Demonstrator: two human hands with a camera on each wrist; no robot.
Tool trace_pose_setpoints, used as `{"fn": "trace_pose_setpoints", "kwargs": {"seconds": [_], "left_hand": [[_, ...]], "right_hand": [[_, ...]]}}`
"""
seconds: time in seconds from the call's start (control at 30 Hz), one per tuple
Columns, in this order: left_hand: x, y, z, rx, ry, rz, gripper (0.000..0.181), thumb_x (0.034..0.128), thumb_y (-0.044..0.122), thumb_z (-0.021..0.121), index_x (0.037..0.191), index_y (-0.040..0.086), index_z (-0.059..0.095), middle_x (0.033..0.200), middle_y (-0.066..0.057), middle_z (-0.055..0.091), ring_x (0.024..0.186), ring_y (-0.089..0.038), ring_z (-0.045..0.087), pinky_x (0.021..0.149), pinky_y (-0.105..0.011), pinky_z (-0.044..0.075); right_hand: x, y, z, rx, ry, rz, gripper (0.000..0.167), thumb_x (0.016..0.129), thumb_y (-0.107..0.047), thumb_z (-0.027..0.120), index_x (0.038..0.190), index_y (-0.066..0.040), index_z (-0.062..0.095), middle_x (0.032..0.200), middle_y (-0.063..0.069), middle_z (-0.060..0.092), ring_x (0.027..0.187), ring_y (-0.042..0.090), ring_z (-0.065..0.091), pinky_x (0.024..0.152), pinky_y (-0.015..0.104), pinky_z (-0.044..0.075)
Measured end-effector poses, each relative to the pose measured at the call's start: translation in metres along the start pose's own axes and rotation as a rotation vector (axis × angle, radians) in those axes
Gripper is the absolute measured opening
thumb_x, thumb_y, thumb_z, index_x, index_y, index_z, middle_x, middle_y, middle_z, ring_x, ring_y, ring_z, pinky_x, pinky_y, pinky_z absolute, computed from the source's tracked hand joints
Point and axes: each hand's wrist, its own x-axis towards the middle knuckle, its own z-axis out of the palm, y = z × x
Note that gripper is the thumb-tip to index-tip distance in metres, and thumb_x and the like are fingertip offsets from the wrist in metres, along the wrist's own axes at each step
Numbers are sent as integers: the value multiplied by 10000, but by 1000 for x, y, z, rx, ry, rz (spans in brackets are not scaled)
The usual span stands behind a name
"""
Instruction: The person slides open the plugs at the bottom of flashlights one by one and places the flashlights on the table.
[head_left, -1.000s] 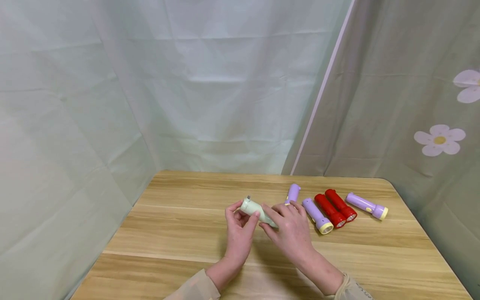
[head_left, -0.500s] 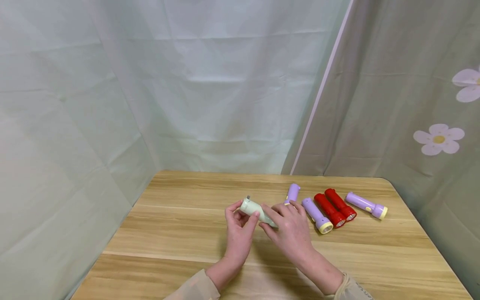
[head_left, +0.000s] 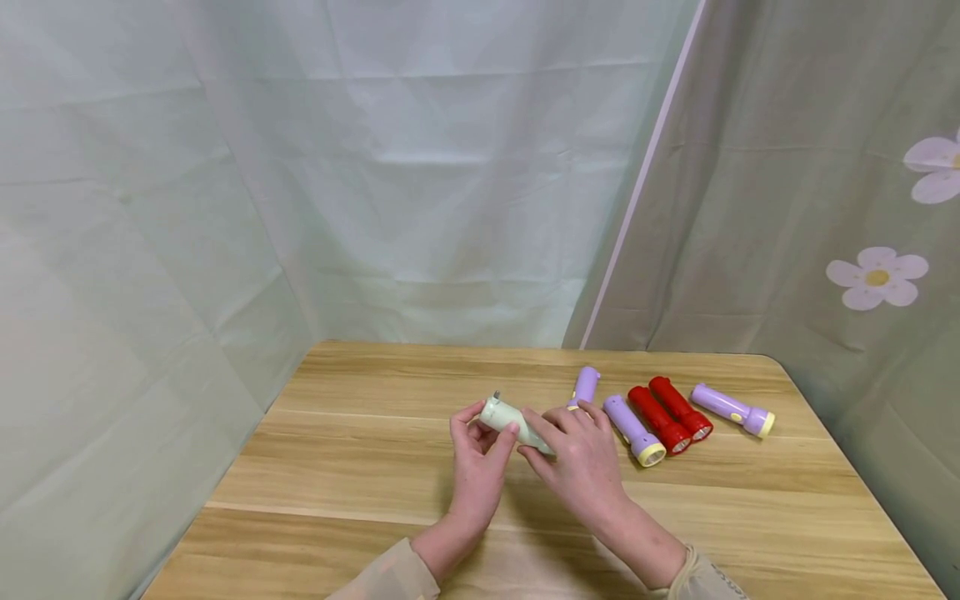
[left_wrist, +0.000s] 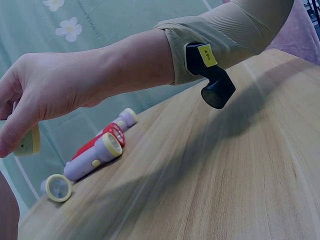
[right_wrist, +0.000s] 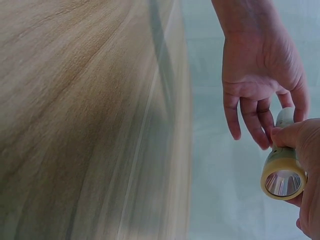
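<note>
Left hand [head_left: 477,475]: pinching between thumb and fingers
Right hand [head_left: 581,458]: back upward, thumb and bent fingers gripping
Forearms [head_left: 637,542]: converging, angled toward the tabletop's [head_left: 337,467] far edge

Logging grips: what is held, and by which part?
A pale green flashlight: the left hand pinches its tail end, the right hand grips it near the head.

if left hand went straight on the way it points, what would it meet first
The pale green cylindrical plastic flashlight pinched in the left hand; beyond it, the way looks free above the flat wooden table to the pale cloth curtain, though depth is unclear.
</note>
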Motion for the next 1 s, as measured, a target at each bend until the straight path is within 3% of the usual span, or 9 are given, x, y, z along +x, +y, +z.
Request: {"fn": "trace_pose_setpoints", "kwargs": {"seconds": [1.0], "left_hand": [[-1,-3,-2,19,-9,1,562,974,125,713,1402,88,351,1220,-192,590,1117,-293,589,893,-270,527]], "right_hand": [[-2,-1,0,-6,-3,-11,548,716,-293,932,1222,-177,759,923,3,690,823,255,637,961,536,436]]}}
